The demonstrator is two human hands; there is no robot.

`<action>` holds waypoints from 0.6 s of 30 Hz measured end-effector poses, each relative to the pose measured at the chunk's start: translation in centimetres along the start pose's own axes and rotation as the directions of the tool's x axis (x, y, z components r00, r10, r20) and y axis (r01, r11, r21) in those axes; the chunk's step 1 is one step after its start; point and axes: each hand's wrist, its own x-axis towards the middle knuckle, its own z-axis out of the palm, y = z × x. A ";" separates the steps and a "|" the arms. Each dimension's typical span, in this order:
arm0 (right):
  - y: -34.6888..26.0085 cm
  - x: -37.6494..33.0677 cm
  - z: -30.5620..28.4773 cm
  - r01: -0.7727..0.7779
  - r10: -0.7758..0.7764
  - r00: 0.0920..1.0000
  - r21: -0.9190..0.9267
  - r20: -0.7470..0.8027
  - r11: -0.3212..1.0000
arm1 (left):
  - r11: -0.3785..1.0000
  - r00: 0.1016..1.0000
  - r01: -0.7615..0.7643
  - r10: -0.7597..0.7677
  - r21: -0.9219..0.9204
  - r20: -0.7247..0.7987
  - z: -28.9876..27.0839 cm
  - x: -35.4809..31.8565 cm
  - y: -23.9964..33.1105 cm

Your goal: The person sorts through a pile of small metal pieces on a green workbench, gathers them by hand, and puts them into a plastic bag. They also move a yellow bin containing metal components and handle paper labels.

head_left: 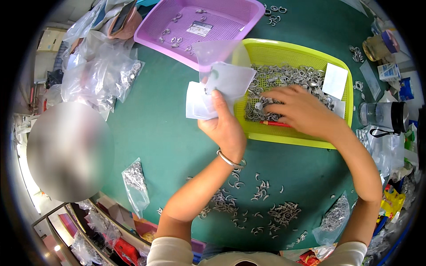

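- Left hand (pixel 224 126): raised above the green desk (pixel 164 128), fingers clamped on a sheaf of small clear plastic bags (pixel 217 86) with white paper slips; a metal bangle (pixel 230 159) sits on the wrist.
- Right hand (pixel 301 108): palm down inside the yellow-green basket (pixel 284 55), fingertips curled into the heap of small metal rings (pixel 288 75). Whether it grips any ring cannot be told; the fingertips are buried in the pile.
- A red pen (pixel 276 124) lies in the basket at the near wall, partly covered by the right hand. A white card (pixel 335 80) rests at the basket's right end.
- The held bags hide the basket's left corner and part of the pink basket (pixel 230 20) behind it, which carries a few rings and a label.
- Loose metal pieces (pixel 248 206) lie scattered on the desk between the forearms; filled clear bags (pixel 134 184) lie at either side of them.
- A heap of clear bags (pixel 97 77) occupies the desk's left rear.
- A blurred oval patch covers the left edge; nothing there can be made out.
- Jars and packets at the right rim are bent by the lens and hard to identify.
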 end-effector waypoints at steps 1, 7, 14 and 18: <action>0.5 -0.5 -0.4 -0.027 0.026 1.000 -0.019 -0.011 0.999 | 1.000 1.000 0.007 -0.007 0.015 -0.009 -0.2 0.0 0.0; 1.9 -2.4 -2.5 -0.212 0.193 0.966 -0.099 -0.172 0.972 | 1.000 1.000 0.002 -0.002 -0.021 0.016 0.1 -0.1 0.0; -0.9 -1.4 -1.1 -0.275 0.296 0.915 0.113 -0.274 0.955 | 0.999 0.999 -0.010 0.012 -0.047 0.033 0.1 0.0 -0.1; -1.7 -0.9 0.6 -0.077 0.082 0.995 0.081 -0.053 0.994 | 0.999 0.999 -0.006 0.007 -0.043 0.040 0.1 0.0 -0.1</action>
